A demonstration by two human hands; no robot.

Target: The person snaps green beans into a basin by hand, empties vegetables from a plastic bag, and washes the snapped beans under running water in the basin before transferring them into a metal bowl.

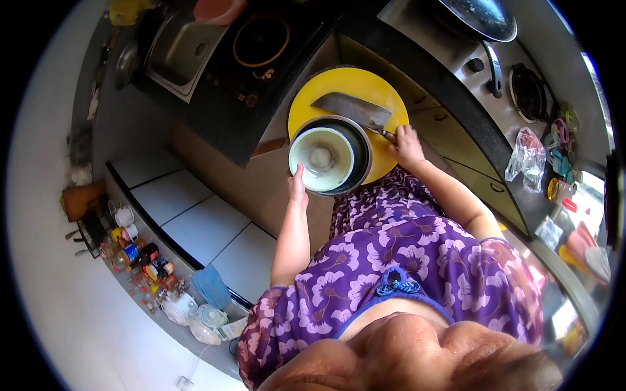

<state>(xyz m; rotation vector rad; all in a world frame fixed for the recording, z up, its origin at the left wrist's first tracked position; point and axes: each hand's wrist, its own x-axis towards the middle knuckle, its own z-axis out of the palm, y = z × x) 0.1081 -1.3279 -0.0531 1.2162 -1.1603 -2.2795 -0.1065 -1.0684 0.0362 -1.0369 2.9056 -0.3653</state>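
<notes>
My left hand is closed on the near left rim of a pale green bowl, its thumb over the edge. That bowl sits inside a wider dark-walled metal basin, and my hidden fingers seem to support both from beneath. Behind the basin is a round yellow cutting board, partly covered by it. A cleaver lies flat on the board, its handle pointing at my right hand. That hand is closed at the board's right edge, against the handle's end; whether it grips the handle too I cannot tell.
Ahead is a dark counter with a cooktop and a steel sink. To the right stand a gas stove with a lidded pan and a plastic bag. Bottles crowd the left counter.
</notes>
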